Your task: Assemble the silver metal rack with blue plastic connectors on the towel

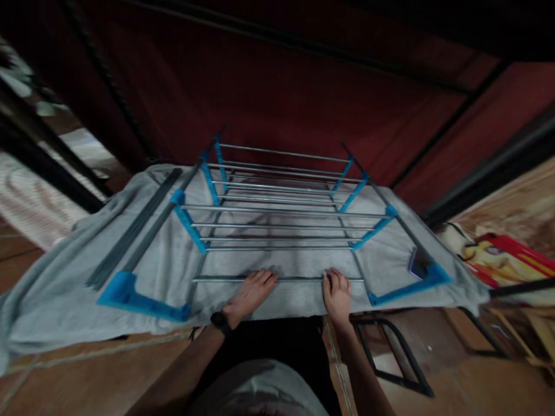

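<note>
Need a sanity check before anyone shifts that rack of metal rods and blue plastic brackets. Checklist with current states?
1. Left hand on the nearest thin silver metal cross rod: ok, fingers over it.
2. Right hand on the same rod: ok, touching it further right.
3. Rod ends seated at the side bars: cannot tell, joints too small.
4. Loose bundle of long grey rods apart from the rack: ok, lying beside its left side.
5. Dark flat rectangular object well away from the rack: not ok, right by the front right blue plastic bracket.
6. Soft grey blanket smooth underneath: not ok, wrinkled.
</note>
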Demonstrator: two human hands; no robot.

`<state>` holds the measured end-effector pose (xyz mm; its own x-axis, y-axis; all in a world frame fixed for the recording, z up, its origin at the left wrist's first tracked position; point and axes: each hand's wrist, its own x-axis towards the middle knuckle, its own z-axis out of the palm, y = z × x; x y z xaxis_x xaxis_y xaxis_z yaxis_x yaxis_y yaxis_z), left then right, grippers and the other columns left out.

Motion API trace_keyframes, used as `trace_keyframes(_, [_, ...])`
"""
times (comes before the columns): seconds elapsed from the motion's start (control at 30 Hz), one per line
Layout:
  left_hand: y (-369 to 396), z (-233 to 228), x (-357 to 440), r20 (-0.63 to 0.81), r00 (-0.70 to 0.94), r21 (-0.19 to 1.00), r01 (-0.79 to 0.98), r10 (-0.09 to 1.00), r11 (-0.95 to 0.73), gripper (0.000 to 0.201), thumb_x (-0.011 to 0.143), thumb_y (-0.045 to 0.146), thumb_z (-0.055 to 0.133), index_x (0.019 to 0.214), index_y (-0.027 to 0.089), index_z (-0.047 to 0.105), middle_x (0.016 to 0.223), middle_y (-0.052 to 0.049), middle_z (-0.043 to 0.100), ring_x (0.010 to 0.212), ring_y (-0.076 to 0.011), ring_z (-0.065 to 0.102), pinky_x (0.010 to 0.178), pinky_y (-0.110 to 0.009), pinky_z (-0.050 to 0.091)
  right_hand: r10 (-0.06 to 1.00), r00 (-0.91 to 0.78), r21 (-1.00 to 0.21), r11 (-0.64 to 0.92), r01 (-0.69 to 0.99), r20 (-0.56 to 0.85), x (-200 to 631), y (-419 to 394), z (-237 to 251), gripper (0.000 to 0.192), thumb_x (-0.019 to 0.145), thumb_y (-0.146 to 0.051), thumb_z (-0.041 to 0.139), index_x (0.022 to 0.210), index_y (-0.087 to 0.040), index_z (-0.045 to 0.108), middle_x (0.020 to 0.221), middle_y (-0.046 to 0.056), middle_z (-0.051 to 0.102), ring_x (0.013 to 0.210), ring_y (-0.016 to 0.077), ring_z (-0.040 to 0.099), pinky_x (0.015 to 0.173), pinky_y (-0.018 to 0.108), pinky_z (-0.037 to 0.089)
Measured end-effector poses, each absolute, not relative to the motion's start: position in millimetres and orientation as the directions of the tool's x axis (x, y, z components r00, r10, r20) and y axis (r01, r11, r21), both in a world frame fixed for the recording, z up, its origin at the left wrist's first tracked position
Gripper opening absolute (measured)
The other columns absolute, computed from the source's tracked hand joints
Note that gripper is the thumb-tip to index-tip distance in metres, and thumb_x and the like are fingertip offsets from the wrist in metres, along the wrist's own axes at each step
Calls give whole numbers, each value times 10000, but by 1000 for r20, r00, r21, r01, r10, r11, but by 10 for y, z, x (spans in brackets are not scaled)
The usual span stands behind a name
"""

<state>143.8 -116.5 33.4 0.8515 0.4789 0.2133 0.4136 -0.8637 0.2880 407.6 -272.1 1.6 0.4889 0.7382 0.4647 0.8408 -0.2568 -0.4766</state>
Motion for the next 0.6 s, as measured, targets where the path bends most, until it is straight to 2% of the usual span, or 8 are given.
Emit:
trace_keyframes(0.17, [-1058,163,1438,325,813,355,367,482,-859,241,957,249,525,1125,258,697,1036,-87,724,1006,-264,664,905,-375,493,636,595,-540,-313,781,492,4057,-2694,16,343,1035,-344,364,1231,-210,612,1277,127,599,1223,260,514,1051,480,381])
trace_keyframes(0.4, [-977,123,1370,436,834,77,340,339,-937,352,1027,291,366,1090,190,698,1022,-87,751,939,-230,688,864,-356,514,539,647,-601,-292,744,539,3966,-2869,-106,328,998,-226,396,1233,-231,624,1280,118,600,1222,247,531,1019,459,431])
trace_keyframes(0.6, [-967,154,1382,472,843,49,267,257,-963,349,1035,346,383,1053,202,701,975,-64,755,900,-210,697,835,-330,518,453,712,-676,-276,684,536,3908,-3134,-198,358,967,-202,422,1284,-240,583,1322,121,549,1255,248,514,1055,473,427])
